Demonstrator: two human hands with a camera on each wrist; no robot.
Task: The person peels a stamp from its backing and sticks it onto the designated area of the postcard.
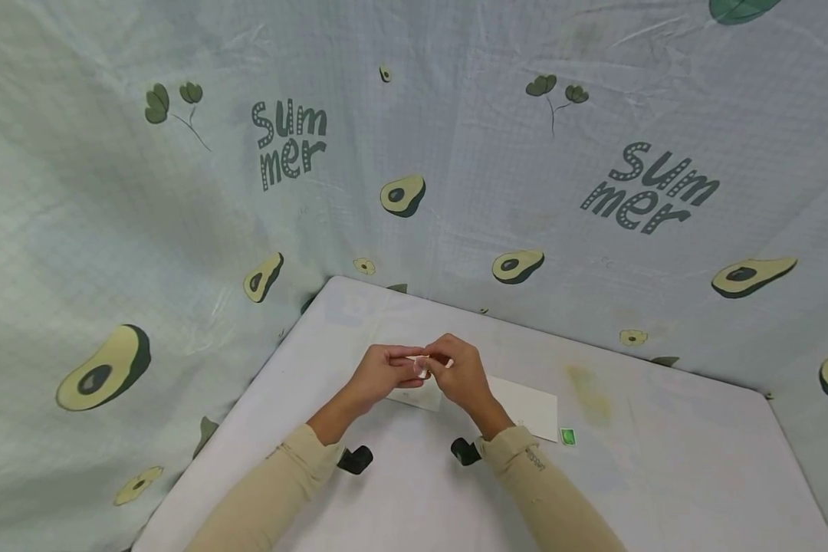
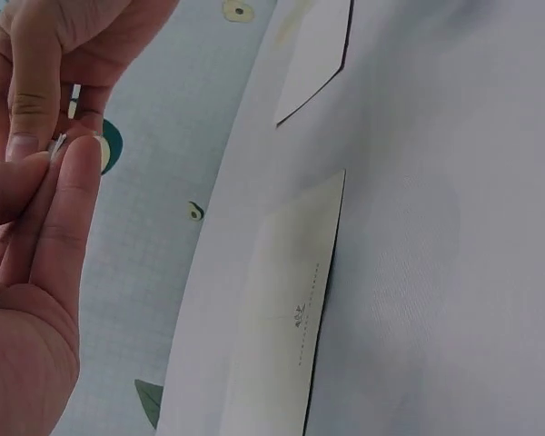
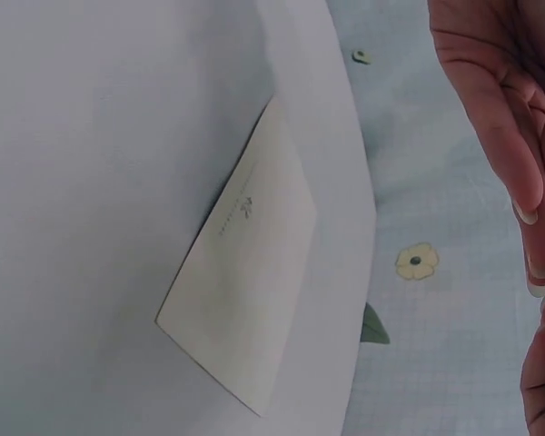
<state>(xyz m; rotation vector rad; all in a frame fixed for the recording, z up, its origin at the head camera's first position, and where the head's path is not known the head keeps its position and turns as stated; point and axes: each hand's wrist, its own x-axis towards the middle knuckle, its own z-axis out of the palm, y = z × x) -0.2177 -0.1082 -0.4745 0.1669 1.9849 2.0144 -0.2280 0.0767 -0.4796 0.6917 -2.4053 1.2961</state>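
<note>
The person's left grip, a bare hand reaching in from a rolled beige sleeve, and the right grip, its bare counterpart, meet fingertip to fingertip above a white cloth-covered counter. Between them is a small, thin white piece, its material too small to tell. It sits at the very tips of the fingers, well forward of both palms and clear of the counter. The left grip pinches it between the thumb and outstretched fingers; the right grip pinches it from the other side, thumb against bent fingers. Much of the piece is hidden by the fingertips.

Below the two grips lies a flat, cream rectangular card with a small dark printed mark near one edge, partly covered by the hands in the head view. A second flat, pale rectangular card lies to its right, beside the right wrist, and a small green rectangle with a white border rests just beside that card's near right corner. Behind the counter hangs pale blue-grey cloth printed with avocados, flowers and the word "summer".
</note>
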